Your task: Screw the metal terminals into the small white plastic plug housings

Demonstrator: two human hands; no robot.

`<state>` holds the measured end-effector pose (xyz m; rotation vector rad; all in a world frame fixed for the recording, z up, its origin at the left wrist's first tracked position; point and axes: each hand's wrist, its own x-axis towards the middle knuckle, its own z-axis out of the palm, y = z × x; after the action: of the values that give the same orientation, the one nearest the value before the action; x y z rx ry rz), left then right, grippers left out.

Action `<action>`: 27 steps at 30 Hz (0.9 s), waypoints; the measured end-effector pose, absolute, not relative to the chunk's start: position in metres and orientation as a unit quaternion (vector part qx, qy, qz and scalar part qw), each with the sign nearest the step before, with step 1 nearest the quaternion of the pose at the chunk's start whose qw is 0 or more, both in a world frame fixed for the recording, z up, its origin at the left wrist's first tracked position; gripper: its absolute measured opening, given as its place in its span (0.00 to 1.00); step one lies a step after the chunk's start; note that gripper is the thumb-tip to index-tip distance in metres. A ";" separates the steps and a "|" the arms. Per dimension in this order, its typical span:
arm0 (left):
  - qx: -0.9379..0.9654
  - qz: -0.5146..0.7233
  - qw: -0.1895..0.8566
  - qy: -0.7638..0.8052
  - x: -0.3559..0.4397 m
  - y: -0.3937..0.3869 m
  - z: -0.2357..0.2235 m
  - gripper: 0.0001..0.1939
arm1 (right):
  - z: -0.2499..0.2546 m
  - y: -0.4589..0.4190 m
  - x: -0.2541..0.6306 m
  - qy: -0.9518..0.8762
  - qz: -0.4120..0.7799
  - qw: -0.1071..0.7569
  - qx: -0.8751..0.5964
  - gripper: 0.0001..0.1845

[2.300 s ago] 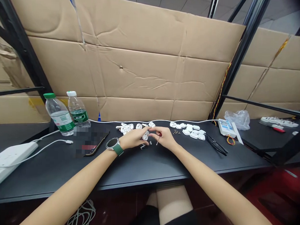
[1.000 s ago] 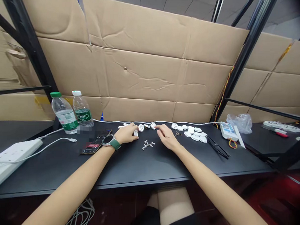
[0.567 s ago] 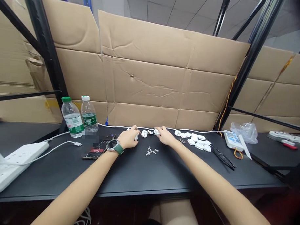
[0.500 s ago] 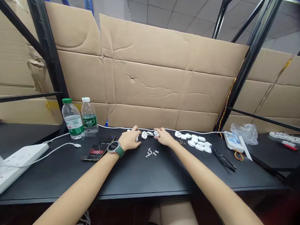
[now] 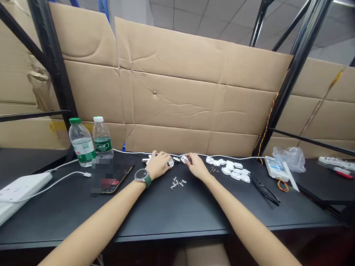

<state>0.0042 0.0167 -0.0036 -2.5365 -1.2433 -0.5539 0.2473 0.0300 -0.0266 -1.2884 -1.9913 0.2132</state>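
Note:
My left hand (image 5: 159,165), with a watch (image 5: 142,176) on its wrist, is at the back of the black table. Its thumb and forefinger close around the edge of a round white plastic piece (image 5: 171,162). More white parts (image 5: 146,159) lie partly hidden behind that hand. Just to the right, my right hand (image 5: 196,166) pinches another white plastic piece (image 5: 184,159). Between the two hands are small metallic bits (image 5: 177,159), too small to make out. In front of them lies a loose pile of small silvery metal pieces (image 5: 178,183).
Several white plastic pieces (image 5: 236,172) and tiny brass-coloured screws (image 5: 214,170) lie to the right, beside black glasses (image 5: 264,190). Two bottles (image 5: 103,140), a phone (image 5: 119,179) and a power strip (image 5: 19,193) are at left. A cardboard wall (image 5: 178,102) stands behind.
My left hand has moved right, onto the round white piece that lay apart from it. My right hand stays at its piece, with the fingers drawn in closer. The view has shifted slightly.

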 end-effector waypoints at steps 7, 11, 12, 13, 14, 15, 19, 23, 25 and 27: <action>-0.857 -0.260 0.049 -0.443 0.003 0.010 0.003 0.15 | -0.020 0.019 0.257 -0.738 0.144 0.419 -0.509 0.12; -0.830 -0.339 -0.107 -0.429 0.003 0.003 0.004 0.19 | -0.012 0.013 0.263 -0.712 0.220 0.429 -0.511 0.15; -0.827 -0.351 -0.137 -0.417 0.004 0.001 0.004 0.19 | -0.011 0.012 0.263 -0.717 0.232 0.433 -0.494 0.14; -0.827 -0.357 -0.154 -0.407 0.004 0.001 0.003 0.19 | -0.010 0.011 0.263 -0.722 0.239 0.440 -0.477 0.12; -0.827 -0.359 -0.162 -0.400 0.005 0.000 0.002 0.19 | -0.010 0.010 0.262 -0.727 0.241 0.447 -0.463 0.10; -0.828 -0.361 -0.165 -0.396 0.005 0.000 0.000 0.18 | -0.009 0.010 0.261 -0.729 0.245 0.450 -0.454 0.09; -0.829 -0.367 -0.146 -0.395 0.005 0.004 -0.006 0.19 | -0.006 0.007 0.257 -0.739 0.272 0.439 -0.433 0.14; -0.831 -0.362 -0.136 -0.400 0.004 0.005 -0.007 0.20 | 0.001 -0.002 0.256 -0.774 0.244 0.462 -0.358 0.14; -0.831 -0.358 -0.138 -0.402 0.004 0.003 -0.005 0.21 | 0.006 -0.007 0.255 -0.785 0.241 0.461 -0.336 0.14; -0.831 -0.356 -0.133 -0.405 0.005 0.000 -0.003 0.22 | 0.009 -0.012 0.254 -0.788 0.238 0.460 -0.331 0.14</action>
<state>0.0049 0.0001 -0.0032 -2.8590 -1.3938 -1.2247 0.2537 -0.0119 0.0089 -0.8145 -1.9405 0.5868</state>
